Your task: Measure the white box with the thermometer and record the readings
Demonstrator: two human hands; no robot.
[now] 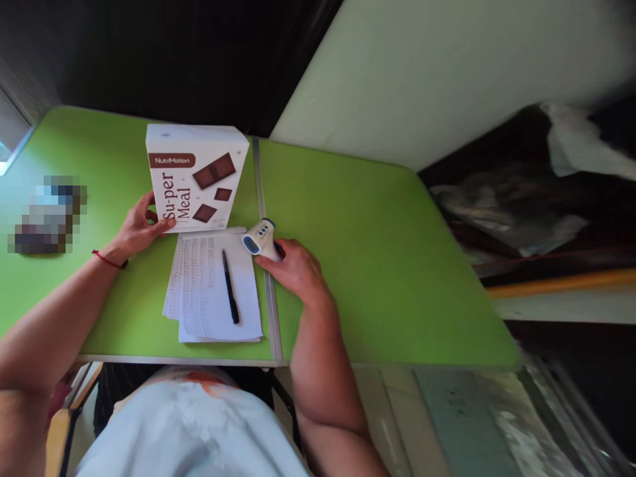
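My left hand point(142, 224) grips the lower left corner of a white meal box point(213, 199), thumb on its front and fingers behind. The box stands upright on the green table, with brown bars printed on its face. In my right hand point(297, 266) is a white and blue infrared thermometer point(262, 240), my fingers wrapped round its handle. Its small screen faces me. Between my hands lies a stack of paper point(199, 291) covered partly with rows of small writing. A black pen point(230, 288) rests on the top sheet.
The green folding table point(377, 265) has a metal seam point(271, 311) down its middle. A pixelated object point(47, 215) lies at the left. Behind stands a dark panel point(163, 59) beside a pale wall point(422, 73). Shelves with plastic bags point(517, 205) are at the right.
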